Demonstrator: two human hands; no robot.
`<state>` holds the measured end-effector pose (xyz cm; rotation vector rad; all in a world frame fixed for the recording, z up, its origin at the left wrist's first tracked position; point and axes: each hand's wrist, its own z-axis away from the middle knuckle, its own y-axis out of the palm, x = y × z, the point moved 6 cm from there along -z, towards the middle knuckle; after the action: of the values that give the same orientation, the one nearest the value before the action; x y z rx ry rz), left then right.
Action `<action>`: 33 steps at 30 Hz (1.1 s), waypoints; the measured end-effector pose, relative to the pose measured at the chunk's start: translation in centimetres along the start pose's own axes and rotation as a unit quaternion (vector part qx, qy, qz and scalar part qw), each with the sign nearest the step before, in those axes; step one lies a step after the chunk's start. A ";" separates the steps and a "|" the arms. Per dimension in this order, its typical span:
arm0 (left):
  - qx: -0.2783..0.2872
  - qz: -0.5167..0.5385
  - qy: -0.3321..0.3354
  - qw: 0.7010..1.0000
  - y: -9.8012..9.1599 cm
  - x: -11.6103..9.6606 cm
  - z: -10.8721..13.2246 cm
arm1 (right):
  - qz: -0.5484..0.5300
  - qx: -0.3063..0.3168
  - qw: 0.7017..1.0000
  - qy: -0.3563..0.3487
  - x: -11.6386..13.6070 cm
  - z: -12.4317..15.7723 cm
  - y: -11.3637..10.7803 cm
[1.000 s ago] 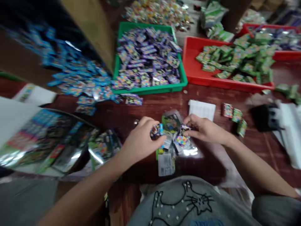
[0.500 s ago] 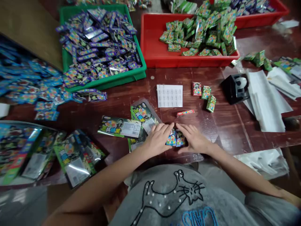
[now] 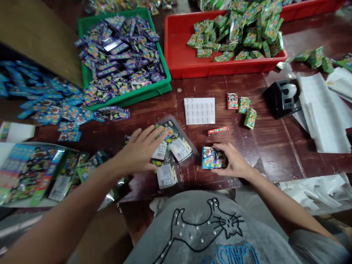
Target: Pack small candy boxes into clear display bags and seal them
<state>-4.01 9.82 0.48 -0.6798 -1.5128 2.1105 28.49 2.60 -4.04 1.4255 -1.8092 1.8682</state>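
Note:
My right hand (image 3: 235,163) is closed around a pair of small candy boxes on the table; the blue one (image 3: 208,157) shows on the left, and the purple one (image 3: 220,161) is partly covered by my fingers. To the left, my left hand (image 3: 140,152) is open with spread fingers over flat black-and-green printed packages (image 3: 172,134), which carry white labels. It holds nothing; whether it touches the packages I cannot tell. Just beyond the boxes lies a thin red box (image 3: 218,131). Further back are a red candy box (image 3: 232,101) and two green ones (image 3: 250,118).
A sheet of stickers (image 3: 199,111) lies mid-table. Behind stand a green bin (image 3: 129,99) of purple packs and a red tray (image 3: 178,47) of green boxes. A black tape dispenser (image 3: 282,99) and white paper (image 3: 320,113) are at right; blue packs (image 3: 68,113) spill at left.
My left hand has left the small boxes and moved left over the printed packages, its fingers spreading. My right hand stays at the boxes. The view has shifted slightly.

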 end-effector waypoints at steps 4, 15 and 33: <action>0.068 -0.018 -0.014 0.997 -0.1 3.3 1.5 | -0.039 -0.022 0.999 -0.011 1.2 -0.4 -0.9; -0.103 0.102 0.010 0.989 0.4 -7.1 0.4 | 0.133 -0.024 0.991 0.006 2.8 -1.9 -0.7; -0.071 0.156 0.083 0.982 4.2 -8.7 -3.3 | 0.024 0.114 0.993 -0.003 -2.6 0.8 -0.7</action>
<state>4.47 5.60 -3.26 -1.1817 -1.5572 2.1126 30.69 3.32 -5.54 1.4698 -1.6918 2.1554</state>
